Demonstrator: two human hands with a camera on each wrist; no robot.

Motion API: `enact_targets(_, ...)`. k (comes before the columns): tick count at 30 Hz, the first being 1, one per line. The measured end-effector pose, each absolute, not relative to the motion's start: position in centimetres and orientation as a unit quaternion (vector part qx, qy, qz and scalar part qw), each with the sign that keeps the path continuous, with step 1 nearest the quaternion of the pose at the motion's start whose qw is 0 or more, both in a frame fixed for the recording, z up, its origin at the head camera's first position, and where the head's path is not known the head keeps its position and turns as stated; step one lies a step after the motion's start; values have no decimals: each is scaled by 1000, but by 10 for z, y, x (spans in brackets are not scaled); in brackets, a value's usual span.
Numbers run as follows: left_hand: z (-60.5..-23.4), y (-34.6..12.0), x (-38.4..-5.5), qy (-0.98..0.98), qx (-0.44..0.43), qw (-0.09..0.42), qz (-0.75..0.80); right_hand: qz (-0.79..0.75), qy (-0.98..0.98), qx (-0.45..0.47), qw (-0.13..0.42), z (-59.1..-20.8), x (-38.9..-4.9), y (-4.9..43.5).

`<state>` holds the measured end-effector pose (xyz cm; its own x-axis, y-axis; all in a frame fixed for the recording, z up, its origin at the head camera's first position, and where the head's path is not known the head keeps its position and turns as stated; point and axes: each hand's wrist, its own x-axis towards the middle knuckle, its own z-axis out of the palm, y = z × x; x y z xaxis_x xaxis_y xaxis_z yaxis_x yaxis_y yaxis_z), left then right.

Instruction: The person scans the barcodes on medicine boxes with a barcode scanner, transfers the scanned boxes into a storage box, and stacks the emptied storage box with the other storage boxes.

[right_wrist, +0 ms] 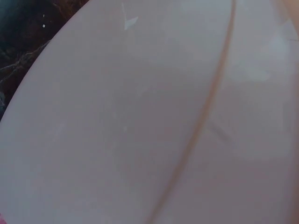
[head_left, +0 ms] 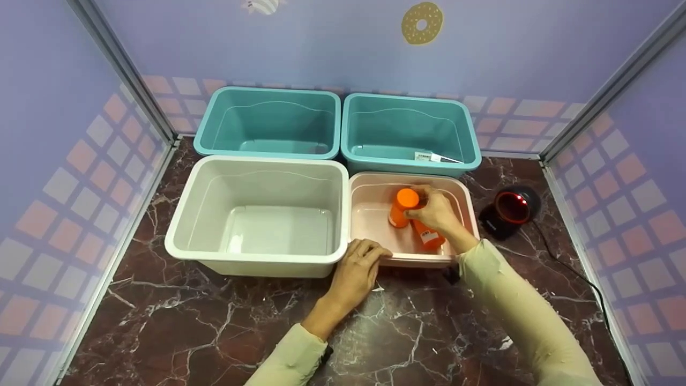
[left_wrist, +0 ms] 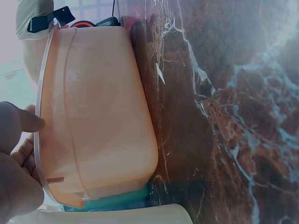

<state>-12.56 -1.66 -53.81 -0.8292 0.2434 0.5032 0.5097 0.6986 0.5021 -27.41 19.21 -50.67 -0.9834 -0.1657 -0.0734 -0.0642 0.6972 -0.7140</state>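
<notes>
A pink bin [head_left: 370,225] stands at the front right of the group of bins. Two orange bottles are inside it: one upright bottle [head_left: 399,214] with an orange cap, and one tilted bottle [head_left: 430,237] bearing a white label. My right hand [head_left: 437,210] reaches into this bin and grips the upper end of the tilted bottle, its fingers close beside the upright one. On the bin's near left corner, my left hand [head_left: 360,265] holds the rim; in the left wrist view its thumb [left_wrist: 32,122] presses the outside. The right wrist view shows mostly a blurred pale bin wall [right_wrist: 117,116].
Left of the pink bin is a larger white bin [head_left: 257,257]. Behind stand a left teal bin [head_left: 268,155] and a right teal bin [head_left: 407,163], the latter with a white labelled item [head_left: 437,157]. A black scanner [head_left: 512,209] glows red at right, its cable [head_left: 563,265] trailing forward.
</notes>
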Motion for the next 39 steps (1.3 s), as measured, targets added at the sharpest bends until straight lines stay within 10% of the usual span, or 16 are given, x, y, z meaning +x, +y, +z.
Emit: enact_targets(39,-538,-18,-121,-899,-211,188,-336,-344,934,-60,81,-503,-270,195)
